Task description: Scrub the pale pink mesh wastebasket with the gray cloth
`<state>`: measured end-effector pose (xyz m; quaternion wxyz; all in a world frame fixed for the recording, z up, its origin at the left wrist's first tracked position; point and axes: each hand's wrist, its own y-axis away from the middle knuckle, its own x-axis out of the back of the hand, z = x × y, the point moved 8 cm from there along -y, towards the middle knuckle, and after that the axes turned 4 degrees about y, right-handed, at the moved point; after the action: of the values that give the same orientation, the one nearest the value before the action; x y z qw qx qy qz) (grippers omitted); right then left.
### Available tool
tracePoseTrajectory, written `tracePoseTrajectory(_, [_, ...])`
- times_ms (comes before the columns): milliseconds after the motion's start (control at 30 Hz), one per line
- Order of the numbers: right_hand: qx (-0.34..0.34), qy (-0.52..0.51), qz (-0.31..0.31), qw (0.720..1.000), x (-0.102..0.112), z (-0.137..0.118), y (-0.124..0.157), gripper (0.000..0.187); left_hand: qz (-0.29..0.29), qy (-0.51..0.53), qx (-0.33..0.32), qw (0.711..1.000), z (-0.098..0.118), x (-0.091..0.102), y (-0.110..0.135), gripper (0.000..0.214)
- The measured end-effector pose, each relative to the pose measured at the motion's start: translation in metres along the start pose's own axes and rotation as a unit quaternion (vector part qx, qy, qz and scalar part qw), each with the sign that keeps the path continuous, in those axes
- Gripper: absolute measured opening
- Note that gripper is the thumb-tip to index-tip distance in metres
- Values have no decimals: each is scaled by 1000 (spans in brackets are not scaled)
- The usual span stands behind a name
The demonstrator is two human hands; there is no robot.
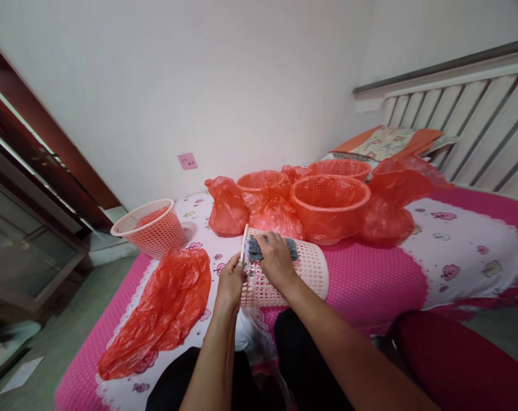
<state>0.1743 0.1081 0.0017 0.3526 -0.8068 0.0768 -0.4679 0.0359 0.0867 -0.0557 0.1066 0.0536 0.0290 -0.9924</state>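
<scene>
A pale pink lattice wastebasket [312, 274] lies on its side at the near edge of the bed, its mouth turned to the left. My left hand [230, 281] grips the basket's rim, fingers closed around it. My right hand [277, 260] is closed over a grey cloth [255, 249] and presses it on the upper side of the basket. Part of the cloth is hidden under the fingers. To the left lies a crumpled red plastic bag [165, 308], apart from both hands.
Behind stand several baskets lined with red bags, one of them a large basket [331, 200]. Another pink basket [162, 231] stands at the left. The patterned bedspread [456, 240] runs to the radiator [468, 123]. A dark red stool [460, 359] is at the right.
</scene>
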Motion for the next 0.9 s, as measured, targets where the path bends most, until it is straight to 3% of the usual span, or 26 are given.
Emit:
tracePoseTrajectory(300, [-89,92,-61,990,1,64,11,29,3,80,64,995,-11,-3,5,57])
tracePoseTrajectory(600, [-154,68,-29,985,15,153,45,27,20,84,70,994,-3,-10,12,42])
tracePoseTrajectory(733, [-127,22,-13,992,20,161,63,26,30,18,82,996,-4,-9,12,32])
tracePoseTrajectory(900, [-93,-13,-13,995,29,146,84,28,25,-30,29,999,3,-6,7,36])
